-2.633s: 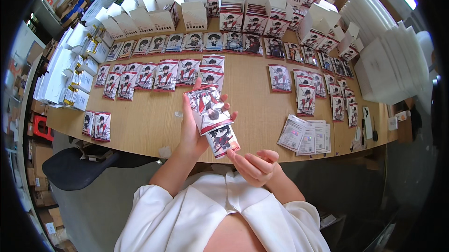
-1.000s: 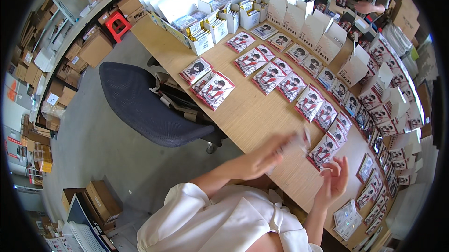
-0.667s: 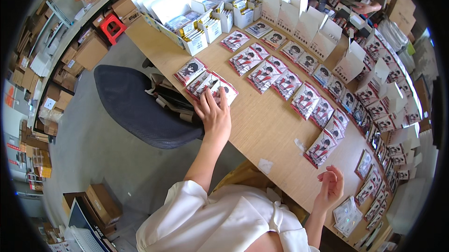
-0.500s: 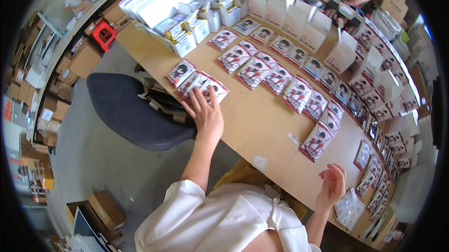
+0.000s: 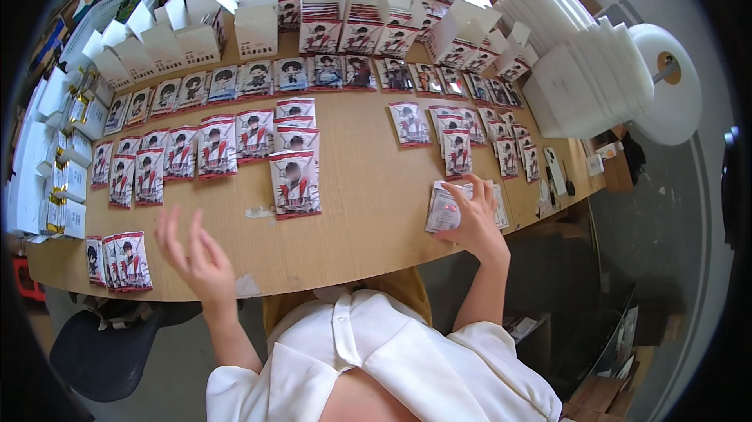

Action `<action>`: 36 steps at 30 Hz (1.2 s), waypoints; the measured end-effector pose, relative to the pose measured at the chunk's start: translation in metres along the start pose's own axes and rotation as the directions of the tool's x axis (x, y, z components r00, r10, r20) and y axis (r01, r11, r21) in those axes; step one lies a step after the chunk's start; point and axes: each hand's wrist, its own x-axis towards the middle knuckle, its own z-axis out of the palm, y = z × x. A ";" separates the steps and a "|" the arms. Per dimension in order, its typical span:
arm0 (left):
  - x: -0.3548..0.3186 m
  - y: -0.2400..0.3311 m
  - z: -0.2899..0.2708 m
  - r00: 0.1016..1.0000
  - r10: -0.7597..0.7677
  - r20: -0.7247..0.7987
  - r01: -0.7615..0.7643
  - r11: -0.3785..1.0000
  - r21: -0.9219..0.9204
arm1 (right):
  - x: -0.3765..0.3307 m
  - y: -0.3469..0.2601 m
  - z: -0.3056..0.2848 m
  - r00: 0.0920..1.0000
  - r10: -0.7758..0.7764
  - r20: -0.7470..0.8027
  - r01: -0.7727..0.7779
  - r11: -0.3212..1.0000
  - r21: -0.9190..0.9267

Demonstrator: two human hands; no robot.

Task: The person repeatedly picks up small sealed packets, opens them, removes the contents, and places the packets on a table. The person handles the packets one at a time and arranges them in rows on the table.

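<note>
My left hand [image 5: 197, 259] hangs over the front part of the table, fingers apart and slightly blurred, with nothing in it. Left of it lies a small overlapping group of red-and-white foil packets [image 5: 129, 261] with cartoon figures. My right hand [image 5: 475, 222] grips a pale packet [image 5: 445, 209] near the front right of the table, thumb and fingers at its opposite edges. Other flat pale pieces lie partly hidden under that hand. Between the hands, a stack of red-and-white packets [image 5: 295, 184] overlaps in a column. Just beyond my right hand is another packet [image 5: 457, 152].
A row of picture packets [image 5: 223, 83] crosses the table, with open white boxes [image 5: 258, 21] behind. Boxes of gold-edged packets [image 5: 72, 179] line the left. White plastic bins [image 5: 591, 77] stand at right, near a phone [image 5: 554, 170]. A dark chair [image 5: 106, 355] sits lower left.
The view has swung to the right. My left hand has come off the packet group at the left and is in the air. My right hand, empty before, now grips a pale packet.
</note>
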 end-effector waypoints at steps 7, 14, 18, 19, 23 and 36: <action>-0.004 0.082 0.018 0.966 0.249 0.068 -0.205 0.900 -0.384 | 0.001 0.021 0.011 0.999 0.027 -0.039 -0.029 0.998 -0.057; -0.014 0.132 0.028 0.856 0.302 0.419 0.143 0.640 -0.755 | -0.009 -0.009 0.003 0.977 -0.197 -0.086 0.203 0.977 0.070; -0.025 0.164 0.040 0.785 0.343 0.517 0.203 0.645 -0.736 | -0.017 -0.039 0.020 0.927 -0.280 -0.248 0.317 0.940 0.128; -0.030 0.171 0.045 0.800 0.342 0.494 0.158 0.674 -0.722 | -0.020 -0.047 0.026 0.927 -0.267 -0.263 0.324 0.924 0.205; -0.041 0.171 0.061 0.870 0.318 0.378 -0.001 0.766 -0.642 | -0.026 -0.067 0.035 0.920 -0.236 -0.313 0.367 0.802 0.472; -0.015 0.139 0.052 0.880 0.358 0.312 0.048 0.586 -0.809 | -0.011 -0.058 0.039 0.973 -0.214 -0.084 0.108 0.105 0.989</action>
